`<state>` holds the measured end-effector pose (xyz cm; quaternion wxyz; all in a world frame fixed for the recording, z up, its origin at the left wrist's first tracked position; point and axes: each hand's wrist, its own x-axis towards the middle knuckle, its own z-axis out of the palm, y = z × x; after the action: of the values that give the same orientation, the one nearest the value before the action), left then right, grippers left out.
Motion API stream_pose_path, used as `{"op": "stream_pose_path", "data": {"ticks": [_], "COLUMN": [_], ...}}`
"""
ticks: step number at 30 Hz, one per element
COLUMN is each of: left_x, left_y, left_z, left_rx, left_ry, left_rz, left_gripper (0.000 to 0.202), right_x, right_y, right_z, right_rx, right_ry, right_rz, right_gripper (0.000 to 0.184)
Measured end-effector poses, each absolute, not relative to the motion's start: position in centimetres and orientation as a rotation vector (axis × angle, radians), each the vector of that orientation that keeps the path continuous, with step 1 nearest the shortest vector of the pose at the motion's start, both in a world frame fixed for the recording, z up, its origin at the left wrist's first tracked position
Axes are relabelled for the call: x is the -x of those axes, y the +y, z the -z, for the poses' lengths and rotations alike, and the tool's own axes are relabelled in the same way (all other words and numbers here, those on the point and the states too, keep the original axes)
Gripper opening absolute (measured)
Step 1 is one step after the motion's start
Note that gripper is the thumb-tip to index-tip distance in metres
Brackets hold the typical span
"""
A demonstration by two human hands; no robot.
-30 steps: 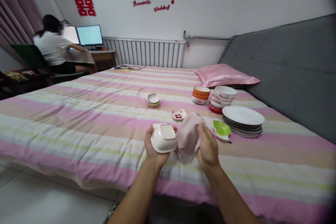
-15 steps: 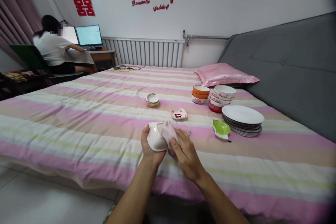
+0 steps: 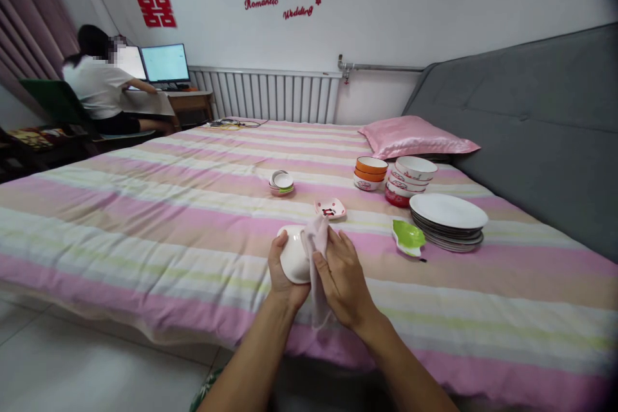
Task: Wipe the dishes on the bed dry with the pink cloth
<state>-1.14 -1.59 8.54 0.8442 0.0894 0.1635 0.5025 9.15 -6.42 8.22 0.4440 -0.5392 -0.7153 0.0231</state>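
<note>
My left hand (image 3: pixel 282 270) grips a small white square dish (image 3: pixel 293 255), held tilted above the near part of the bed. My right hand (image 3: pixel 342 277) presses a pale pink cloth (image 3: pixel 316 251) against the dish, fingers closed over the cloth, whose tail hangs down below the hand. Just beyond the hands lies a small pink dish with a pig face (image 3: pixel 329 208), and to the right a green leaf-shaped dish (image 3: pixel 408 235).
On the striped bedspread (image 3: pixel 145 219) stand a stack of white plates (image 3: pixel 447 219), two stacks of bowls (image 3: pixel 400 177), small stacked saucers (image 3: pixel 281 183) and a pink pillow (image 3: pixel 415 136). A grey headboard (image 3: pixel 541 129) is at right. A person (image 3: pixel 99 87) sits at a desk far left.
My right hand moved the cloth from beside the dish onto it. The dish turned in my left hand, its underside no longer facing me.
</note>
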Motion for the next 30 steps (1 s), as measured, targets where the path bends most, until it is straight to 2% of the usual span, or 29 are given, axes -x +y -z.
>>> {"op": "stream_pose_path", "data": {"ticks": [6,11,20,27,30], "left_x": [1.9,2.3,1.8,0.8,1.1], "left_y": [-1.3,-0.8,-1.2,-1.9,-2.0], "left_z": [-8.8,-8.7,-8.5,-8.6,-8.8], "left_rx": [-0.235,-0.22,-0.165,-0.149,-0.186], "left_ry": [0.305,0.325,0.282,0.322,0.292], "left_rz": [-1.037,-1.064,-1.1,-1.124,-1.077], "left_gripper": [0.041,0.046,0.041,0.026,0.029], "right_x": [-9.5,-9.4,-9.4,-9.2,-9.9], "right_y": [-6.6,-7.0,-7.6,-7.2,-6.9], "right_z": [-8.8,-9.5,-10.1,-9.7,-9.7], "right_rx": [1.398,1.354,1.141,1.136,1.11], "right_ry": [-1.765,-1.786,-1.659,-1.569,-1.357], "right_rz": [0.002,-0.089,-0.475,-0.545,-0.791], "right_gripper": [0.039,0.04,0.036,0.042,0.039]}}
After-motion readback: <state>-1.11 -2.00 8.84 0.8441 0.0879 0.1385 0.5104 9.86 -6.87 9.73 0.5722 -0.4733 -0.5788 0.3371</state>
